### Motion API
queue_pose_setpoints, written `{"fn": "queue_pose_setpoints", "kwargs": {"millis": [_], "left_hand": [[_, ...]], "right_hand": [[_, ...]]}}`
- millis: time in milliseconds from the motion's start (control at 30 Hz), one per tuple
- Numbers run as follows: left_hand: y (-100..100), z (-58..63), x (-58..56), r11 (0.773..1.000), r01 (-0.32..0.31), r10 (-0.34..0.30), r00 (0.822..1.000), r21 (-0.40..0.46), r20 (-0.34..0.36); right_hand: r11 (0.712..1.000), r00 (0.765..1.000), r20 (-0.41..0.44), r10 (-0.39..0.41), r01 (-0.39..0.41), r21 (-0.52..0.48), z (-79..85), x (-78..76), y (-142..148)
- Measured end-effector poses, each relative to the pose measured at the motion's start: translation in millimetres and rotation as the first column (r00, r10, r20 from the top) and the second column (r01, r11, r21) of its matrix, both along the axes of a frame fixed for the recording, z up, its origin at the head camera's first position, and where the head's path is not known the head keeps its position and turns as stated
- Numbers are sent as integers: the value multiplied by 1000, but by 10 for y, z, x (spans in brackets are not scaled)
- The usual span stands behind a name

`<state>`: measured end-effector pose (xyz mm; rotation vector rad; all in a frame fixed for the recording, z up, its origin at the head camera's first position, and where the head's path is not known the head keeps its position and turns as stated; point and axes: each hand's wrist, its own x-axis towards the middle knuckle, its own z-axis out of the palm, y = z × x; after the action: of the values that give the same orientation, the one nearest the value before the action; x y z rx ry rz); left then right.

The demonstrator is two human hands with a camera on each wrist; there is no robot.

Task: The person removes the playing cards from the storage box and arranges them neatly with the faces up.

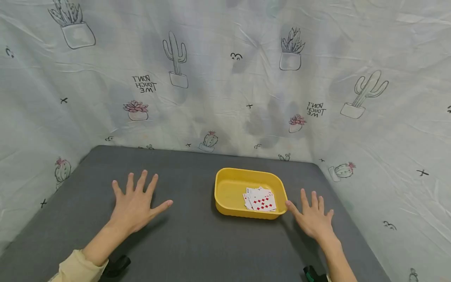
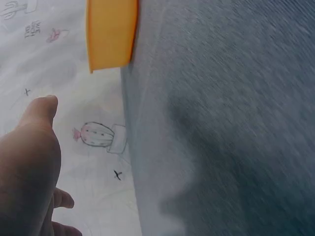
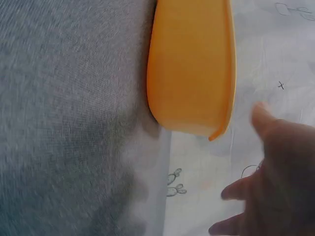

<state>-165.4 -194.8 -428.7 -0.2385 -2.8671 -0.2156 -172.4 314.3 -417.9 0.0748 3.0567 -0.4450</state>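
A yellow plastic basket (image 1: 229, 212) stands on the dark grey table, right of the middle. Several playing cards (image 1: 261, 199) lie in a loose, overlapping pile at its right end, a red diamonds card uppermost. My left hand (image 1: 134, 207) hovers over the table to the left of the basket, fingers spread, holding nothing. To the basket's right, my right hand (image 1: 313, 219) also has its fingers spread and holds nothing. Its thumb tip appears close to the basket's right end; whether they touch I cannot tell. Both wrist views show the basket's outer wall (image 3: 189, 69) beyond the hand.
The grey tabletop (image 1: 197, 250) runs back to a pale cloth (image 1: 218, 98) printed with cacti and potted plants, which also hangs along both sides. Dark straps or devices (image 1: 118, 266) sit at the wrists.
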Motion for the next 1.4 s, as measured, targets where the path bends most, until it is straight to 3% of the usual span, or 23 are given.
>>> {"fn": "queue_pose_setpoints", "kwargs": {"millis": [133, 267, 367, 467, 567, 667, 800, 1000, 1100, 1200, 1300, 1400], "left_hand": [[160, 43, -55, 999, 31, -30, 999, 35, -23], [468, 137, -136, 988, 117, -112, 992, 100, -59], [737, 202, -196, 967, 200, -190, 979, 155, -80], [1035, 223, -264, 935, 290, -277, 957, 205, -91], [1329, 223, -327, 887, 374, -368, 927, 269, -73], [1577, 220, -392, 850, 421, -437, 899, 318, -21], [1811, 208, -480, 816, 446, -495, 868, 367, 45], [2057, 135, -602, 732, 436, -565, 818, 524, 108], [2179, 48, -664, 696, 428, -584, 804, 576, 108], [2274, -21, -686, 688, 381, -567, 814, 618, 129], [2337, -75, -697, 722, 328, -521, 837, 610, 166], [2375, -92, -707, 753, 297, -491, 848, 587, 200]], "right_hand": [[985, 995, -99, 13, -30, -169, 54, 7, -70], [932, 982, -184, -46, -24, -362, 51, -24, -129], [882, 977, -177, -122, 25, -471, -20, -88, -163], [824, 976, -138, -168, 62, -563, -108, -141, -175], [775, 978, -107, -181, 75, -628, -165, -161, -183], [748, 976, -116, -182, 60, -661, -179, -160, -195], [720, 974, -127, -186, 47, -692, -167, -145, -201], [690, 976, -112, -186, 49, -722, -187, -139, -189], [680, 977, -104, -185, 51, -731, -218, -146, -182], [675, 977, -99, -187, 54, -736, -244, -154, -176], [667, 976, -101, -193, 55, -743, -252, -157, -179], [661, 974, -106, -200, 54, -749, -254, -154, -181]]}}
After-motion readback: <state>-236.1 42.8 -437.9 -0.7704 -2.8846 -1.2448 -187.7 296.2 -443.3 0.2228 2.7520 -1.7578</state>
